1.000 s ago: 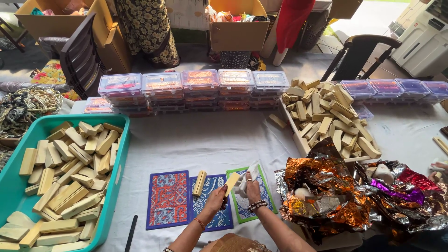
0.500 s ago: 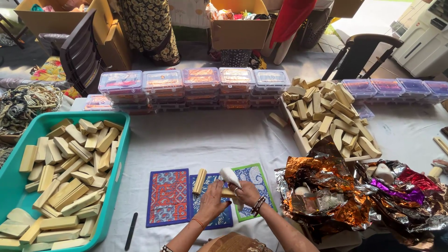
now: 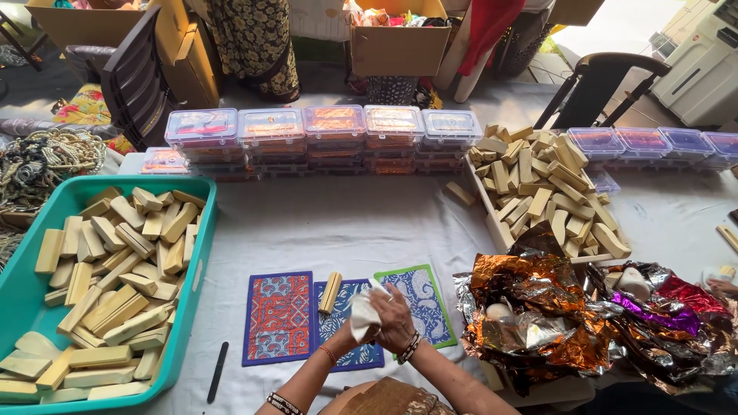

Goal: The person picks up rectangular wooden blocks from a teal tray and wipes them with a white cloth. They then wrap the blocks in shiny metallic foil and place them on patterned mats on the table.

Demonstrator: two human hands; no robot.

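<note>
1. My left hand (image 3: 355,332) and right hand (image 3: 396,319) now meet over the middle blue patterned mat (image 3: 347,327), closer together than a second ago
2. Both hands close on a white cloth (image 3: 363,315); fingers curl round it, the left pinching its lower end, the right covering its side
3. The cloth has risen from the mats into my grip, so I judge wiping or wrapping is now under way
4. One wooden block (image 3: 330,292) lies on the blue mat, just left of the cloth, apart from both hands
5. The red mat (image 3: 279,317) lies left, the green-edged mat (image 3: 421,303) right, crumpled foil (image 3: 553,315) further right, the teal tray (image 3: 23,307) of blocks far left
</note>
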